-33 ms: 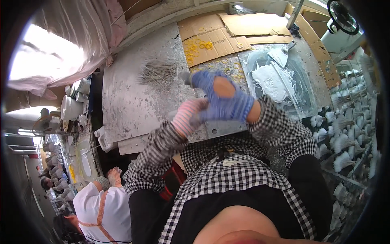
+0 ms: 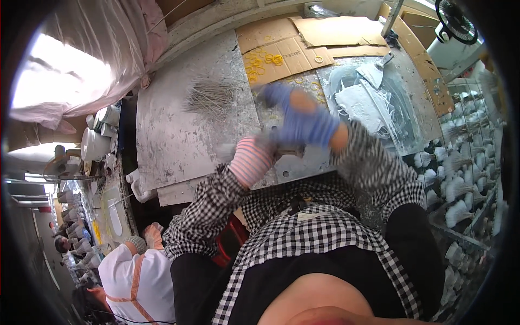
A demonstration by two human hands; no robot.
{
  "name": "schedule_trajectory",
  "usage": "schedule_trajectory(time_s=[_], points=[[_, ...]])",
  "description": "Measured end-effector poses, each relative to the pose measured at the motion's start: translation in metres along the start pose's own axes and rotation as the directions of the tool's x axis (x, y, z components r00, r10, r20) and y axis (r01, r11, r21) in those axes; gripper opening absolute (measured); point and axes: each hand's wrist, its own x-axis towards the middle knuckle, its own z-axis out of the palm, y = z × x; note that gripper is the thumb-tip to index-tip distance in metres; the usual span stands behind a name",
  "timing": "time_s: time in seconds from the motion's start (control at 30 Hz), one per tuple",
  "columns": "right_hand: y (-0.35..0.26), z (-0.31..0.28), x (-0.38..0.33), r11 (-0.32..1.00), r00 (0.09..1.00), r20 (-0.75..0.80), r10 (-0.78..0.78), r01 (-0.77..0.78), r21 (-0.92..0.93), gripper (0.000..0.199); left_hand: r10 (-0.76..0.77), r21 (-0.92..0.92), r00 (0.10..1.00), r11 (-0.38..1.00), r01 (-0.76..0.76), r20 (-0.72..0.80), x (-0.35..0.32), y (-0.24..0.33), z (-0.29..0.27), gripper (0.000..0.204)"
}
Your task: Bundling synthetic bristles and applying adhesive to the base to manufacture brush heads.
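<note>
My left hand (image 2: 252, 161), in a pink-and-white striped glove, is closed in front of me over the near part of the worktable. A blurred pale, greyish thing sticks out to the left of its fist; its kind cannot be made out. My right hand (image 2: 306, 120), in a blue striped glove with a large hole over its back, is just above and to the right of the left one. Motion smears its fingers. Beyond the hands to the left lies a loose heap of thin grey sticks or wires (image 2: 209, 96) on the grey tabletop (image 2: 168, 138).
Yellow rings (image 2: 265, 59) lie scattered on cardboard (image 2: 300, 57) at the back. A white paste mass (image 2: 360, 108) and a putty knife (image 2: 381, 64) sit to the right. White bristle bundles (image 2: 457, 189) fill a wire rack. Another person (image 2: 143, 281) works at lower left.
My right hand has shifted slightly upward, its fingers now more blurred. A grey part beside my left fist has come into view. The things on the table have not moved.
</note>
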Motion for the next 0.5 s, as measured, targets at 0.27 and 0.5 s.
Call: schedule_trajectory(time_s=[0.27,0.5], points=[[0.018,0.002,0.005,0.475,0.979,0.155,0.131,-0.199,0.857,0.056,-0.208,-0.739,0.969,0.631,0.234,0.130,-0.010,0.003,-0.026,0.026],[0.038,0.004,0.015,0.913,0.941,0.233,0.245,-0.305,0.270,0.051,0.021,0.454,0.998,0.890,-0.049,0.066,-0.013,0.004,0.020,0.023]])
